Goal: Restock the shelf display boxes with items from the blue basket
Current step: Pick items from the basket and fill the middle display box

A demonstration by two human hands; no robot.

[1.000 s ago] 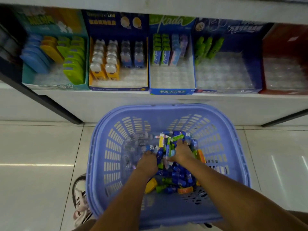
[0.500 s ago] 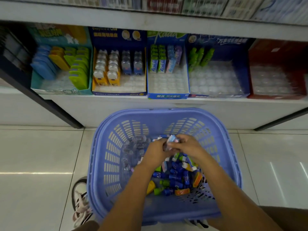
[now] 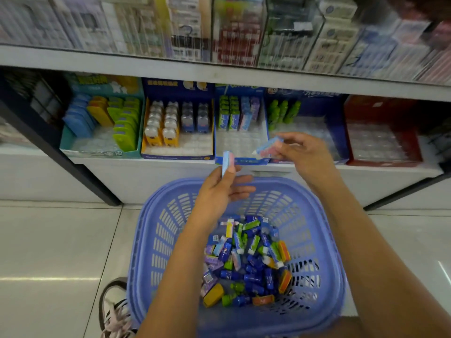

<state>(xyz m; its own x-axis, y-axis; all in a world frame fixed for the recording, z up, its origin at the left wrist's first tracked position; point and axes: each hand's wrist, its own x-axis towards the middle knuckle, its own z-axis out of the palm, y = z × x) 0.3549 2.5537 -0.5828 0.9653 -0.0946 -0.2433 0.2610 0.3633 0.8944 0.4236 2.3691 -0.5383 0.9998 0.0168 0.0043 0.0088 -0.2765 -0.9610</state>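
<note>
Above the blue basket [image 3: 156, 240], the left hand [image 3: 219, 191] pinches one pink-blue packet [image 3: 227, 162]; the right hand [image 3: 302, 154] pinches another packet [image 3: 267, 149] at the shelf's front edge.

floor [image 3: 53, 240]: glossy pale tiles | shelving [image 3: 170, 71]: white, two tiers | light: floor glare

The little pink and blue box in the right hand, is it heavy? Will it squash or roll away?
Probably light: the right hand pinches the pink and blue box with just fingertips. It looks stiff, with straight edges in that pinch. Its flat sides should stop it rolling, though stood on end like those in the display box it might tip.
</note>
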